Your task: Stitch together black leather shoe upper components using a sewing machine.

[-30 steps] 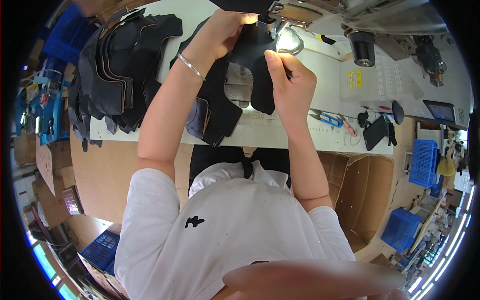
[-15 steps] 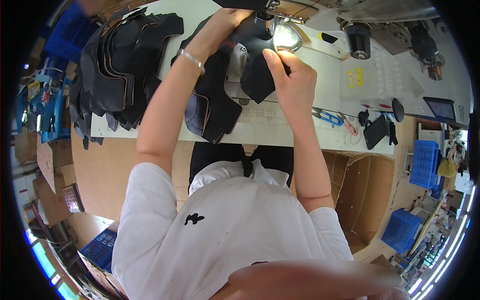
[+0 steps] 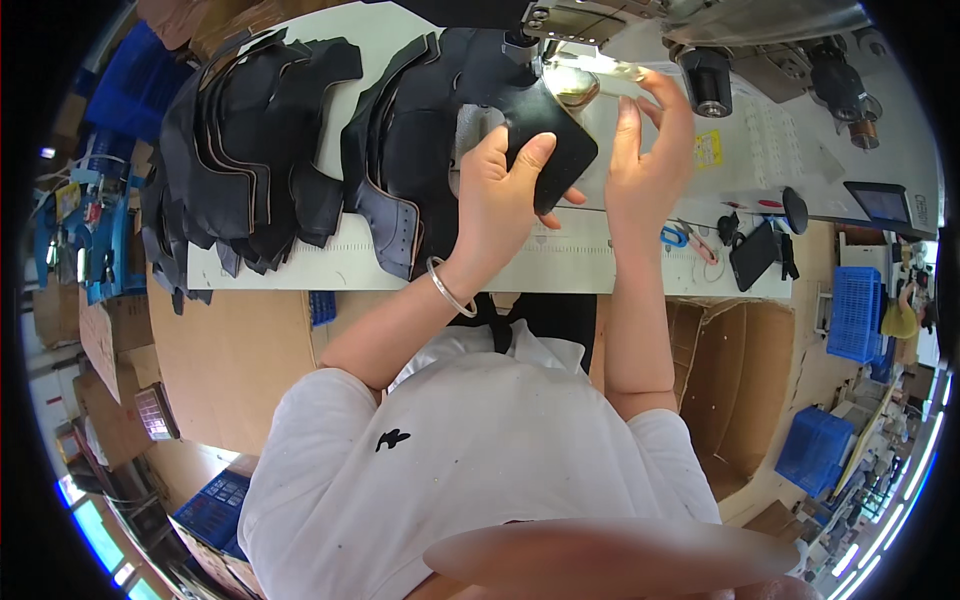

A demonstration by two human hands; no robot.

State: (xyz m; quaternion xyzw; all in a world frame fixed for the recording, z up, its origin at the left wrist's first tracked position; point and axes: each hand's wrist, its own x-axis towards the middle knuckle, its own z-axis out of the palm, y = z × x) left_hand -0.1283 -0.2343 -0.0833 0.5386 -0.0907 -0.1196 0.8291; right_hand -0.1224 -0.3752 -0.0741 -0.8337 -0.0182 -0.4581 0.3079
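Observation:
My left hand point(image 3: 495, 195), with a bangle at its wrist, grips a black leather-like cut piece point(image 3: 562, 130), thumb on top and fingers underneath. The piece's far end lies under the head of a sewing machine point(image 3: 575, 22), beside a bright lit spot. To the right of the piece my right hand point(image 3: 650, 150) is raised, thumb and fingers apart. Its fingertips are close to a shiny, glare-lit strip point(image 3: 605, 66); whether they touch it is unclear. Left of my left hand lies a pile of similar black pieces point(image 3: 400, 150), some with a row of small holes.
A larger stack of black pieces point(image 3: 225, 140) covers the table's left side. Blue-handled snips point(image 3: 674, 236), pink-handled scissors point(image 3: 703, 248) and a dark flat device point(image 3: 753, 260) lie at the right front. An open cardboard box point(image 3: 735, 390) stands below the table edge.
My left hand has come down and right from the machine head to the near part of the piece. My right hand has let go and moved right and up. The piece has swung rightward.

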